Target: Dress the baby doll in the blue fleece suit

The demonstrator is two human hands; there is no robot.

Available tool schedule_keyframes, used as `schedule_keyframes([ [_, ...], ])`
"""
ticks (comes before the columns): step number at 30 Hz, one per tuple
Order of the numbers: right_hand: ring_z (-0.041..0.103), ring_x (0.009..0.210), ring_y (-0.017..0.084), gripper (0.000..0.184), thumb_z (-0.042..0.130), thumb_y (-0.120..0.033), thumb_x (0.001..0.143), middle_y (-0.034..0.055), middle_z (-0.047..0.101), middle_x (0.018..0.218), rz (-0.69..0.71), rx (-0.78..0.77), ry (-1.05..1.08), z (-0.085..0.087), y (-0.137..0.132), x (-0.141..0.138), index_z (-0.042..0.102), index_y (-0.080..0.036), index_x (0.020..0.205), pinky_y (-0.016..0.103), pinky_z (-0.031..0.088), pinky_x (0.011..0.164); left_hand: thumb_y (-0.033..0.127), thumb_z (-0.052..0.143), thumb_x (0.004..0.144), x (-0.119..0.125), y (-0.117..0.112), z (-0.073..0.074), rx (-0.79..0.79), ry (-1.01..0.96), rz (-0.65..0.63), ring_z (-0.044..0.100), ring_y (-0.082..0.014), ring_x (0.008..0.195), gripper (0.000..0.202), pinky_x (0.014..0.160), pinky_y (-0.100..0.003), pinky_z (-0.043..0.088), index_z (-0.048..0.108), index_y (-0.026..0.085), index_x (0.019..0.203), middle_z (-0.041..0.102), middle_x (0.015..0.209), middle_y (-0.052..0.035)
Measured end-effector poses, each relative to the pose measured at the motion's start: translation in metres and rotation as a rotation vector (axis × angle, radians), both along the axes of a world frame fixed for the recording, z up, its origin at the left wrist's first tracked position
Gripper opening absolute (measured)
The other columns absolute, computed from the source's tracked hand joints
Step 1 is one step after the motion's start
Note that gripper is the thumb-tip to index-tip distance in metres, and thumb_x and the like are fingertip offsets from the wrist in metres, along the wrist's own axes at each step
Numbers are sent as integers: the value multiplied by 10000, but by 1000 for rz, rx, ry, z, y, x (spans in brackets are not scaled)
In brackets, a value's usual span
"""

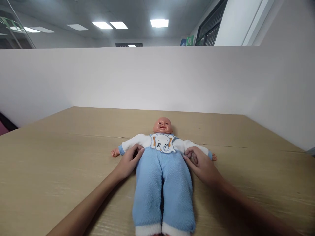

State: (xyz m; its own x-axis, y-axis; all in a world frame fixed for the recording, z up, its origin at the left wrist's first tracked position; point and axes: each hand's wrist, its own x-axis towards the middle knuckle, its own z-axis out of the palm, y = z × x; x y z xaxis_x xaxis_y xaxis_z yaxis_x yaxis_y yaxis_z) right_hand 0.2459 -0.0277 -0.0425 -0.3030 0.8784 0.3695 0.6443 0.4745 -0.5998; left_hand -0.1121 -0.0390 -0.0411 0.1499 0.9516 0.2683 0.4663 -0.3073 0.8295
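Note:
A baby doll (162,126) lies on its back, head away from me and arms spread out to both sides. It wears a fuzzy outfit (150,183) with light-blue trousers, white sleeves, blue cuffs and white hems. An elephant patch (162,143) covers the chest. At the doll's side on the left, below the sleeve, my left hand (131,161) pinches the cloth between thumb and fingers. My right hand (202,164) is closed the same way on the opposite side, thumb and fingertips at the edge of the outfit. The doll's feet are mostly cut off by the frame's bottom.
The doll rests on a wide wood-toned table (73,144) with a seam across it. A white partition (157,78) rises behind the table, and a white wall (290,98) borders the right. A dark and purple object (6,124) shows at the far left edge.

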Motion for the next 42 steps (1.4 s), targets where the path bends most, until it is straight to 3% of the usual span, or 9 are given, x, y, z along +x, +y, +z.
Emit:
schedule_keyframes([
  [6,585,1286,358,379,653,-376,984,149,641,1345,-162,390,-232,-17,-7,65,574,-246,1332,542,437,1120,391,526,1076,24,-3,30,267,141,184,590,-238,977,182,900,-382,460,606,233,1119,660,1076,-51],
  [9,572,1346,365,582,703,-467,949,143,626,1441,-126,304,-237,-24,2,91,519,-260,1461,551,437,1158,335,524,1074,55,1,57,366,216,75,594,-259,1081,129,990,-409,455,619,250,1095,678,1128,-62],
  [12,631,1242,362,591,727,-516,920,128,689,1358,-97,176,-190,-24,9,101,552,-270,1428,545,495,1084,347,576,1051,97,17,75,391,323,-122,573,-289,1213,128,1073,-431,442,646,268,1123,675,1238,-78],
  [16,678,1071,342,422,790,-501,867,89,746,1128,-117,106,-126,-17,5,96,657,-266,1192,525,523,981,453,750,939,148,49,73,413,534,-352,563,-336,1234,403,1100,-474,443,630,236,1256,655,1316,-125],
  [19,696,1039,318,394,822,-490,847,83,743,1132,-134,-10,48,-11,-7,86,672,-266,1134,480,548,923,483,867,811,169,68,62,362,667,-411,590,-366,1205,617,1047,-501,459,613,217,1307,672,1314,-147],
  [26,736,1078,324,579,915,-560,750,114,777,1144,-111,-386,688,2,-23,60,654,-243,1157,457,595,981,449,887,723,170,71,47,406,726,-399,615,-366,1130,623,986,-492,454,646,214,1247,708,1226,-139],
  [31,691,1198,296,745,938,-538,733,117,674,1399,-128,-356,876,-6,-18,58,553,-290,1321,447,572,1069,387,755,863,164,66,47,426,566,-351,611,-326,1087,379,979,-465,450,663,241,1200,717,1166,-99],
  [34,686,1164,270,847,921,-555,755,127,554,1527,-102,-336,840,-17,-17,56,451,-339,1425,471,581,1063,386,734,903,158,67,48,405,394,-318,612,-301,1044,328,954,-438,460,665,227,1182,718,1129,-86],
  [42,543,1450,325,574,686,-569,988,147,536,1579,192,-457,458,-18,-19,16,534,-294,1468,575,399,1267,396,738,933,135,61,53,248,-204,-208,635,-255,1011,274,902,-361,487,690,197,1114,723,1075,-57],
])
